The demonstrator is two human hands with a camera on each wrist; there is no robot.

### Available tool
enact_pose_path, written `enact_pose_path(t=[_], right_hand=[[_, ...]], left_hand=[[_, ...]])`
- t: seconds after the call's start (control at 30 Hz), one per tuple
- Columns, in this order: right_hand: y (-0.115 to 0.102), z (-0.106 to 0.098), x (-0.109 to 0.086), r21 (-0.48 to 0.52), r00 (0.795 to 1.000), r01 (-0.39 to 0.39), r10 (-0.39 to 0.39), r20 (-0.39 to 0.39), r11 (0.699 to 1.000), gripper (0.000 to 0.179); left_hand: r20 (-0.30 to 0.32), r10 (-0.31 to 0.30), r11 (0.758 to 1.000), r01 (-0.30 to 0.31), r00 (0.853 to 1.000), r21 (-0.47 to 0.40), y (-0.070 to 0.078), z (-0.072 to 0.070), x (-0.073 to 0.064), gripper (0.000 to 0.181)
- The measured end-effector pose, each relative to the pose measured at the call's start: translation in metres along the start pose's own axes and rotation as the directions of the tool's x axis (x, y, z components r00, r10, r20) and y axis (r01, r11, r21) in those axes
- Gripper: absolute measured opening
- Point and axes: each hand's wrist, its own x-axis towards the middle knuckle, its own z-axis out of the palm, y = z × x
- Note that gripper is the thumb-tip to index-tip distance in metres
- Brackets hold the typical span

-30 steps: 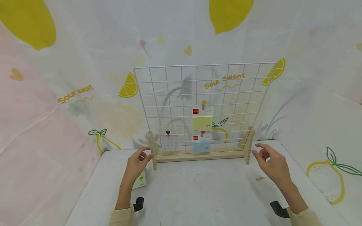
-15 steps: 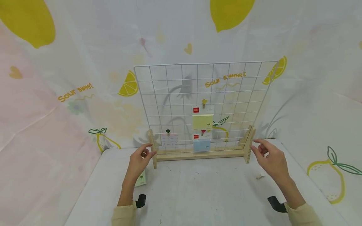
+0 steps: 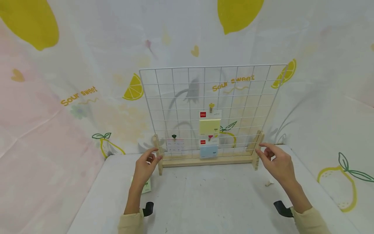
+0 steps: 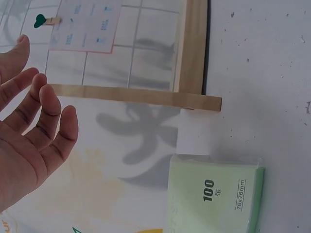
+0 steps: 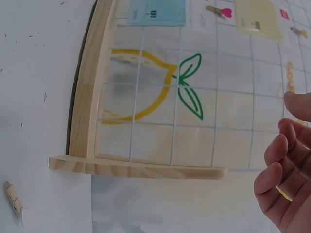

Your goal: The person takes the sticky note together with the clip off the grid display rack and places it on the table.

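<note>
A white wire grid (image 3: 188, 67) stands upright in a wooden base (image 3: 190, 162) with a post on each side. My left hand (image 3: 144, 168) is by the left post (image 3: 160, 168), fingers loosely bent and nothing in them. On the opposite side, my right hand (image 3: 280, 165) is at the right post (image 3: 257, 164), thumb and forefinger apart and nothing held. Clipped to the grid are a yellow sticky-note pad (image 3: 209, 127), a blue sticky-note pad (image 3: 208, 151) below it, and a printed pink-edged card (image 4: 85, 24) under a green heart clip (image 4: 41, 21).
A green sticky-note pad (image 4: 211, 194) lies on the table (image 3: 198, 201), partly behind my left forearm in the head view. Near my right hand lies a small wooden clip (image 5: 13, 199). Behind the grid hangs a lemon-print cloth (image 3: 111, 58).
Both hands have moved slightly inward, closer to the two posts. The grid and the things clipped on it stay as they were.
</note>
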Motion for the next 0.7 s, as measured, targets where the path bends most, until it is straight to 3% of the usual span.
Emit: enact_pose_path(t=[0.37, 0.7], right_hand=[[-0.006, 0.005, 0.011, 0.010, 1.000, 0.024, -0.024, -0.010, 1.000, 0.027], [-0.012, 0.011, 0.021, 0.058, 0.999, 0.041, -0.039, -0.034, 0.998, 0.027]], left_hand=[[-0.037, 0.022, 0.997, -0.025, 0.999, -0.069, 0.002, 0.010, 0.002, 0.036], [-0.023, 0.016, 0.995, -0.018, 1.000, -0.094, 0.007, 0.017, 0.004, 0.033]])
